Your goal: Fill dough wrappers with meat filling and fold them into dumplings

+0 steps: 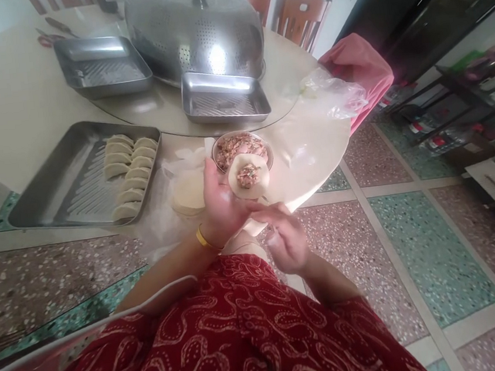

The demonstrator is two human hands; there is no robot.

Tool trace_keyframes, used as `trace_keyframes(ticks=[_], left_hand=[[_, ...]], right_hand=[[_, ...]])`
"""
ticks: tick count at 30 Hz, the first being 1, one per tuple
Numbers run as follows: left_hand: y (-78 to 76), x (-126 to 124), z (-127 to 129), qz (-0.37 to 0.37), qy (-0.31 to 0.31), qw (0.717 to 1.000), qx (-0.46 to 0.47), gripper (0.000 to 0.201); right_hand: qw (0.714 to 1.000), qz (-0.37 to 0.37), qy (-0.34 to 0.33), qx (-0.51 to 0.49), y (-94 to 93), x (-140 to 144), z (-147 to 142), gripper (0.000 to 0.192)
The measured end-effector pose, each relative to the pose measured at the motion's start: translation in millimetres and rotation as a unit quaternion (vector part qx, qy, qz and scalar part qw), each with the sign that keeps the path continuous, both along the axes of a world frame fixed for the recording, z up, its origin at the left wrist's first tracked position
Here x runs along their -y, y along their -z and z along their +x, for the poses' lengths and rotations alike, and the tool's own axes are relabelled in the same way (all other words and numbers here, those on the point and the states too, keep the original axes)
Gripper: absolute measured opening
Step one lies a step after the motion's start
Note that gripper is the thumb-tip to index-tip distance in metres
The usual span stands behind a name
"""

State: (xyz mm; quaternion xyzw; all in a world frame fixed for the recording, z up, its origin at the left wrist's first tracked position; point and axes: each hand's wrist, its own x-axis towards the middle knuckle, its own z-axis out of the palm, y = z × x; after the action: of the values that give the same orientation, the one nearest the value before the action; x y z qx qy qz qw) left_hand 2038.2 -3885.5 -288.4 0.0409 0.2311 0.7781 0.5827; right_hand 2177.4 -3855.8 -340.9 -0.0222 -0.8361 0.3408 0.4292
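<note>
My left hand [224, 202] is turned palm up and holds a round dumpling wrapper [234, 188] on its fingers. A small mound of minced filling [249, 175] sits in the middle of the wrapper. My right hand [286, 237] is just below and to the right, its fingers curled in and its fingertips close to my left fingers. What it holds, if anything, I cannot make out. Right behind the wrapper stands a bowl of minced filling [241, 143], partly covered by it. A stack of wrappers [188, 195] lies on plastic left of my left hand.
A large metal tray [69, 169] at the left bears several folded dumplings [129, 180] in two rows. Two smaller metal trays [106, 76] [228, 116] and a big perforated metal dome [196, 34] stand farther back. A plastic bag [337, 93] lies at the table's right edge.
</note>
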Motion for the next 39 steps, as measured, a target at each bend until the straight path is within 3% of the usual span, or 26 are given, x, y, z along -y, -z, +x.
trace_keyframes(ticks=[2, 5, 8, 11, 13, 15, 17, 19, 22, 25, 28, 32, 39], left_hand=[[0.2, 1, 2, -0.005, -0.008, 1.0, -0.001, 0.074], [8.1, 2, 3, 0.024, 0.012, 1.0, -0.017, 0.071], [17.7, 3, 3, 0.065, 0.023, 0.997, -0.043, 0.068], [20.1, 2, 3, 0.074, 0.0, 0.996, -0.052, 0.069], [18.3, 0, 3, 0.06, -0.027, 0.996, -0.058, 0.071], [15.6, -2, 3, 0.05, -0.055, 0.995, -0.068, 0.072], [12.6, -2, 4, 0.051, -0.066, 0.994, -0.074, 0.071], [9.2, -2, 6, 0.043, -0.047, 0.995, -0.077, 0.073], [4.5, 0, 8, -0.004, -0.001, 0.996, -0.084, 0.077], [4.7, 0, 8, -0.023, 0.004, 0.995, -0.1, 0.079], [10.8, -1, 7, -0.017, 0.005, 0.993, -0.116, 0.079], [16.7, -1, 8, 0.015, 0.038, 0.993, -0.115, 0.073], [6.8, -1, 7, -0.007, 0.042, 0.995, -0.086, 0.074]], right_hand=[[0.973, -0.206, -0.106, -0.012, -1.1, 4, -1, 0.024], [0.884, -0.407, -0.231, -0.026, -0.7, 5, -7, 0.016], [0.832, -0.486, -0.264, -0.025, 0.8, 4, -13, 0.014], [0.83, -0.5, -0.249, -0.011, 3.5, 4, -13, 0.013], [0.849, -0.476, -0.229, 0.001, 6.2, 4, -8, 0.013], [0.892, -0.411, -0.188, 0.008, 9.1, 5, -3, 0.014], [0.951, -0.286, -0.113, 0.015, 11.4, 5, 0, 0.018], [0.991, -0.125, -0.034, 0.031, 12.6, 4, 0, 0.025], [0.992, 0.089, 0.05, 0.08, 12.9, 1, -4, 0.038], [0.964, 0.211, 0.109, 0.122, 13.2, -3, -3, 0.042], [0.949, 0.259, 0.127, 0.129, 13.9, -5, 1, 0.037], [0.952, 0.25, 0.118, 0.131, 13.4, -6, 1, 0.045], [0.952, 0.24, 0.121, 0.146, 13.5, -7, 8, 0.046]])
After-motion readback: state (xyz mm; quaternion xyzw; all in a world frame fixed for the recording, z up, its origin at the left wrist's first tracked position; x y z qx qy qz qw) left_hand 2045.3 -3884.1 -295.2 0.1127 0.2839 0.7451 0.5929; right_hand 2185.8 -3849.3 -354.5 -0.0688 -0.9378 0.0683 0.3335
